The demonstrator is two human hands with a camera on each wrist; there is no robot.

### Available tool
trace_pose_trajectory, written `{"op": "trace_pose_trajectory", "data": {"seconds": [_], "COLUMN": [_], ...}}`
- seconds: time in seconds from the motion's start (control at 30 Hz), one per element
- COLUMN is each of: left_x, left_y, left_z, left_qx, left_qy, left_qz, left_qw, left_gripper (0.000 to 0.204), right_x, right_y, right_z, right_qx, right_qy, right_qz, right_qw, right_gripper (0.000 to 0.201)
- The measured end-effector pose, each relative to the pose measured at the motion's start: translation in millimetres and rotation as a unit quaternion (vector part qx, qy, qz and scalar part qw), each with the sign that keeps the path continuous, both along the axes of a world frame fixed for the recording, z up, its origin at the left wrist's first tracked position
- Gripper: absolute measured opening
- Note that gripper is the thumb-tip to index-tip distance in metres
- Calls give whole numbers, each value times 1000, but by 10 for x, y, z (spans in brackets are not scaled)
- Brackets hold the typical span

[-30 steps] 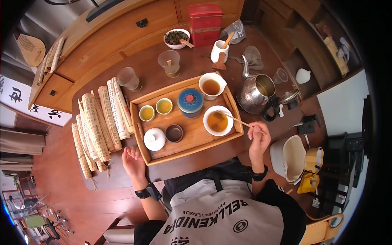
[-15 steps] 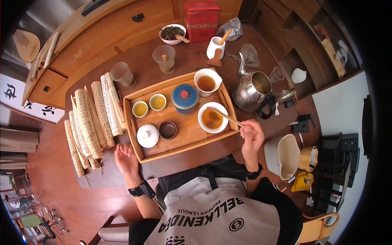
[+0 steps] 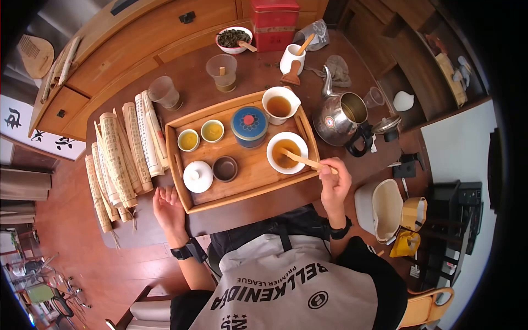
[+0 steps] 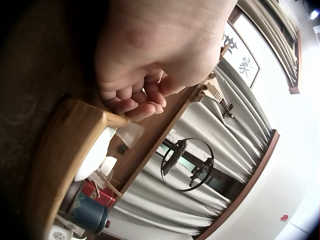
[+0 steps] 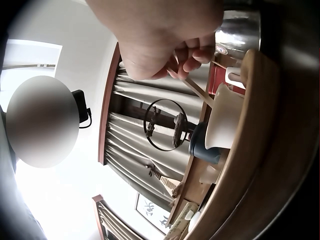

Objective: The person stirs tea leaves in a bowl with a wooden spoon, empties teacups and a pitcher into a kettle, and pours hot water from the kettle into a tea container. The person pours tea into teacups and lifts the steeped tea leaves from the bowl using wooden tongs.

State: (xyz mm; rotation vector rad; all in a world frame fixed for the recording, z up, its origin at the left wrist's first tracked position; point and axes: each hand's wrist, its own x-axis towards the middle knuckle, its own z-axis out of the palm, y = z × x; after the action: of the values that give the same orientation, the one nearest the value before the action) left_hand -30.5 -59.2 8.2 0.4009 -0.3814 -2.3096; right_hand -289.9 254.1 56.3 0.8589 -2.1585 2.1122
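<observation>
In the head view my right hand (image 3: 335, 184) pinches a light wooden tea stick (image 3: 306, 161) between thumb and fingers. The stick's far end dips into amber tea in a white bowl (image 3: 271, 160), which stands at the near right of a wooden tray (image 3: 247, 190). The right wrist view shows the stick (image 5: 199, 93) slanting down into the bowl (image 5: 223, 120). My left hand (image 3: 169, 212) lies beside the tray's near left corner, fingers loosely bent with nothing in them. In the left wrist view that hand (image 4: 150, 65) is close to the tray's corner (image 4: 95, 107).
The tray carries a blue tin (image 3: 249, 129), a pitcher of tea (image 3: 297, 104), a white lid (image 3: 198, 179), a dark cup (image 3: 225, 169) and two small cups of tea (image 3: 188, 141). A steel kettle (image 3: 333, 122) stands to the right, rolled scrolls (image 3: 118, 165) to the left.
The wooden stick has turned in my right hand and shows a broader side; its end has shifted within the bowl. The left hand stays by the tray corner. The head view has shifted slightly.
</observation>
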Motion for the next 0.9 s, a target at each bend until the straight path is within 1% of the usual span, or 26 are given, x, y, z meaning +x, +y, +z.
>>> {"op": "trace_pose_trajectory", "data": {"seconds": [0.17,0.33,0.47,0.67,0.77,0.83,0.9], "left_x": [-10,-9,-4,2,-8,6,-3], "left_y": [-12,2,-11,3,-10,2,-1], "left_z": [6,2,1,-9,-8,-10,-3], "left_qx": [-1,-2,-14,-3,-5,-3,-13], "left_qy": [1,8,2,7,6,-2,8], "left_qz": [2,-2,-6,-4,-2,0,-10], "left_qw": [1000,1000,1000,1000,1000,1000,1000], "left_gripper": [25,25,25,25,24,24,25], "right_x": [-4,21,22,23,-1,-18,-24], "right_y": [-29,-42,-45,-21,-16,-15,-5], "right_z": [-14,-2,8,28,17,37,26], "right_qx": [7,16,18,25,15,8,6], "right_qy": [-21,-66,-68,-57,-49,-12,-7], "right_qz": [1,13,17,8,-17,-27,-32], "right_qw": [1000,998,997,998,999,1000,999], "right_gripper": [12,11,12,12,11,11,11]}}
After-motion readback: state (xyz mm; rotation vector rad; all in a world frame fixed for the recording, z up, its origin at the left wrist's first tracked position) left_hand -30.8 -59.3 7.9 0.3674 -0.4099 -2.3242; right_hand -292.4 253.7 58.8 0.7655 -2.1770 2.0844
